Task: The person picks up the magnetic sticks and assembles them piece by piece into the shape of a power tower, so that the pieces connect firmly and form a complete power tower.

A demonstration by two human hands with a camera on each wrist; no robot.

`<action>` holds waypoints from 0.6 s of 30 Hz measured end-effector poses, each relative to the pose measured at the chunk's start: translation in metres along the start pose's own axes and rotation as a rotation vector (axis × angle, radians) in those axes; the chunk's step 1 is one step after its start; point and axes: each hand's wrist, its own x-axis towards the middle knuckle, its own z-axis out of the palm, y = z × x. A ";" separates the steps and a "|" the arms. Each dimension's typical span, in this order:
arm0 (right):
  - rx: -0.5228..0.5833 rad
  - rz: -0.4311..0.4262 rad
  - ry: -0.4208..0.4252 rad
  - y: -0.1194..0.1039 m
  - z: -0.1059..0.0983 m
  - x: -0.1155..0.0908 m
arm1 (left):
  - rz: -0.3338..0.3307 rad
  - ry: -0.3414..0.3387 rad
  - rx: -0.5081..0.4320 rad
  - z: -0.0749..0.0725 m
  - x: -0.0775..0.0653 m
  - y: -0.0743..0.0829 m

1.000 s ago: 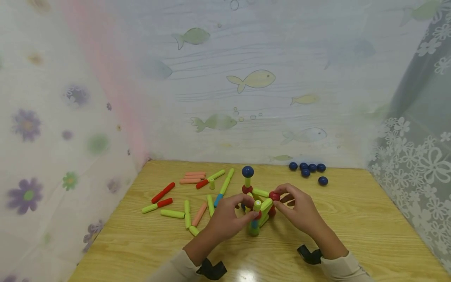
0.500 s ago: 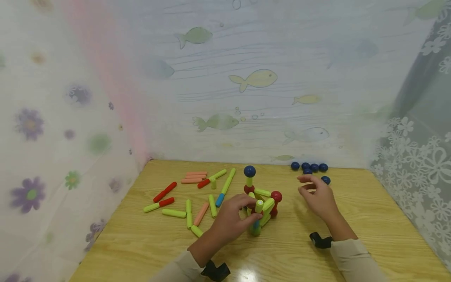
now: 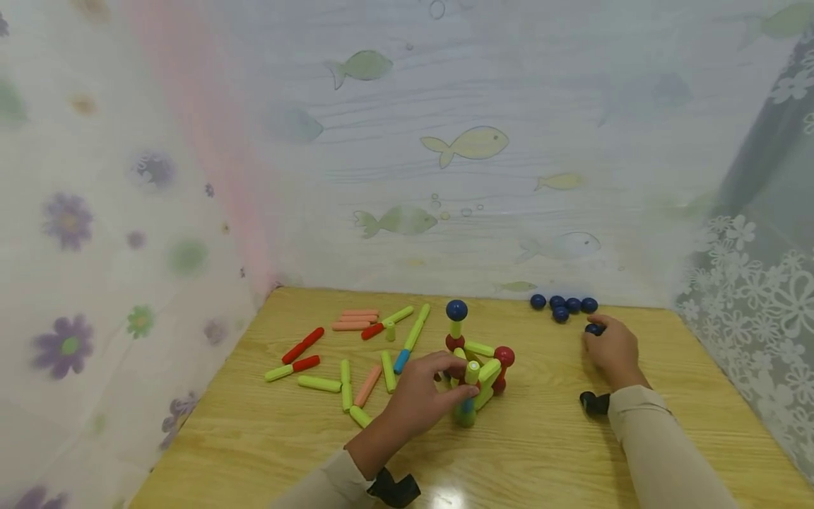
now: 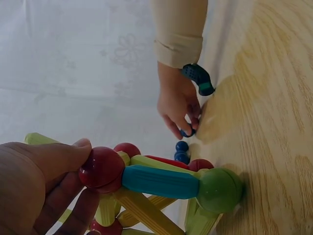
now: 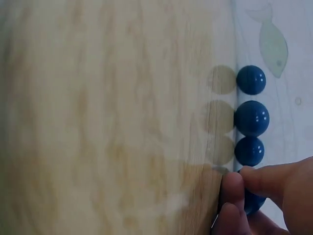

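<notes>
A frame of magnetic rods and balls stands on the wooden table, with a red ball (image 3: 504, 355) at its right corner and a blue ball (image 3: 456, 309) atop an upright rod. My left hand (image 3: 416, 399) pinches the red ball (image 4: 101, 167) at its near corner. Below that ball in the left wrist view, a blue rod (image 4: 161, 181) leads to a green ball (image 4: 220, 190) on the table. Further right, my right hand (image 3: 613, 351) has thumb and fingers around a loose blue ball (image 3: 594, 329), partly hidden by the fingers.
Several blue balls (image 3: 559, 313) sit by the back edge, against the fish-print curtain (image 3: 470, 240). Left of the frame lie lime rods (image 3: 319, 383), red rods (image 3: 303, 346) and orange rods (image 3: 355, 326). A short lime rod (image 3: 391, 331) stands upright.
My right hand has let go of the frame's right red ball and moved right to the loose blue ball. My left hand keeps its grip on the frame.
</notes>
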 end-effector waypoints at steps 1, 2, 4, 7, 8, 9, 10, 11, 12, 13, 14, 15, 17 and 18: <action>0.013 0.008 0.005 0.000 -0.001 -0.001 | -0.011 0.000 -0.008 0.000 0.000 0.001; 0.027 0.013 0.006 0.000 -0.001 -0.002 | -0.022 0.000 -0.016 0.000 0.000 0.001; 0.077 0.024 -0.002 -0.002 -0.002 -0.005 | -0.037 0.001 -0.024 0.000 0.000 0.001; 0.169 0.042 -0.007 -0.007 -0.002 -0.014 | -0.047 0.002 -0.021 -0.001 0.000 0.001; 0.208 0.045 -0.007 -0.011 -0.002 -0.018 | -0.049 0.003 -0.020 -0.001 0.000 0.001; 0.241 0.044 -0.006 -0.016 -0.003 -0.023 | -0.049 0.004 -0.019 -0.001 0.000 0.001; 0.264 0.032 0.001 -0.022 -0.003 -0.028 | -0.050 0.004 -0.018 -0.001 0.000 0.001; 0.279 0.017 0.007 -0.028 -0.003 -0.033 | -0.054 0.004 -0.020 -0.001 0.000 0.002; 0.287 -0.005 0.015 -0.035 -0.003 -0.039 | -0.056 0.003 -0.021 -0.001 0.000 0.001; 0.292 -0.032 0.024 -0.043 -0.003 -0.046 | -0.057 0.003 -0.023 -0.001 0.000 0.001; 0.297 -0.059 0.030 -0.051 -0.004 -0.052 | -0.058 0.002 -0.024 -0.001 0.000 0.002; 0.295 -0.094 0.040 -0.060 -0.004 -0.058 | -0.059 0.000 -0.026 0.000 0.000 0.002; 0.306 -0.163 0.054 -0.076 -0.003 -0.071 | -0.059 -0.001 -0.031 0.000 0.000 0.002; 0.310 -0.201 0.056 -0.085 -0.002 -0.078 | -0.059 -0.002 -0.036 0.000 0.000 0.003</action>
